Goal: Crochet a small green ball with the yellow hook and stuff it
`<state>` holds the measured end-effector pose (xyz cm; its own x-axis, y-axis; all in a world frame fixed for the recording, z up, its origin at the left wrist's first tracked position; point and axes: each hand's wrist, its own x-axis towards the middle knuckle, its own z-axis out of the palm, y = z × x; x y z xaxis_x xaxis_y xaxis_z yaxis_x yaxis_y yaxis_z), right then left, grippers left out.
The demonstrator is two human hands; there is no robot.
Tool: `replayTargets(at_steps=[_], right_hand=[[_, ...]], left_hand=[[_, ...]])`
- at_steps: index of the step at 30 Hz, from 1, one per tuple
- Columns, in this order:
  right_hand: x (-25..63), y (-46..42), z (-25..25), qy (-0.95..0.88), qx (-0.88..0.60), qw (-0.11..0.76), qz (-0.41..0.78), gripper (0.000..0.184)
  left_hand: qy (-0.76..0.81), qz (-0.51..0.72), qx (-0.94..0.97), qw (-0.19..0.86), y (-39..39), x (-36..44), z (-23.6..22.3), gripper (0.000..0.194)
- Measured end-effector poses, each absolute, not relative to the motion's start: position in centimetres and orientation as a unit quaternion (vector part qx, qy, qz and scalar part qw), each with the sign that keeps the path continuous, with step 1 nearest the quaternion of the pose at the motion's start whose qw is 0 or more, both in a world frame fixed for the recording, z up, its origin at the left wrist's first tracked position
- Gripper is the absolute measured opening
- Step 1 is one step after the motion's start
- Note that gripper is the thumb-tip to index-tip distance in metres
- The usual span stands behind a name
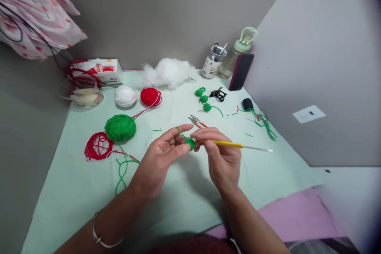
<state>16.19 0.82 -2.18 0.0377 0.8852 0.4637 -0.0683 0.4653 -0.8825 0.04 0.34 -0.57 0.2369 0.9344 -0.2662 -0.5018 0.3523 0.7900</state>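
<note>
My left hand (162, 154) pinches a small green crocheted piece (189, 142) between thumb and fingers, with green yarn looped over the forefinger. My right hand (222, 154) grips a yellow-handled crochet hook (235, 145), its metal end pointing right and its tip at the green piece. Both hands hover above the pale green table cover (74, 190). The green yarn trails down to a green yarn ball (120, 127) on the left.
A red yarn coil (98, 146), white ball (125, 96) and red ball (150, 96) lie left. Scissors (196, 120), small green crocheted pieces (204, 99), white stuffing (168, 71), a pen cup (212, 63), bottle (235, 57), phone (241, 72) and tissue box (101, 70) stand behind.
</note>
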Motion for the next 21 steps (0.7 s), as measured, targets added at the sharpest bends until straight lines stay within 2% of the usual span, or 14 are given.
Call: replayTargets(at_steps=[4,8,11,14,16,21], right_hand=[[15.8,0.1,-2.6,-0.651,-0.375,0.602,0.27,0.025],[16.1,-0.5,-3.2,-0.737,-0.383,0.551,0.08,0.037],[16.8,0.1,-2.9,-0.698,-0.391,0.575,0.172,0.03],[17.2,0.8,-2.4,-0.588,-0.385,0.629,0.333,0.021],[17.0,1.1,-2.3,-0.561,-0.366,0.623,0.404,0.019],[16.5,1.1,-2.7,-0.568,-0.354,0.609,0.426,0.015]], left_hand=[[0.403,0.512,0.294,0.699,0.0,0.7,-1.3,0.037],[0.36,0.495,0.218,0.76,0.3,1.0,-1.3,0.04],[0.337,0.477,0.162,0.795,0.8,0.7,-1.2,0.032],[0.358,0.498,0.175,0.77,1.0,0.4,-1.2,0.028],[0.371,0.497,0.232,0.749,0.8,0.3,-1.4,0.029],[0.39,0.497,0.284,0.721,0.5,0.5,-1.4,0.035]])
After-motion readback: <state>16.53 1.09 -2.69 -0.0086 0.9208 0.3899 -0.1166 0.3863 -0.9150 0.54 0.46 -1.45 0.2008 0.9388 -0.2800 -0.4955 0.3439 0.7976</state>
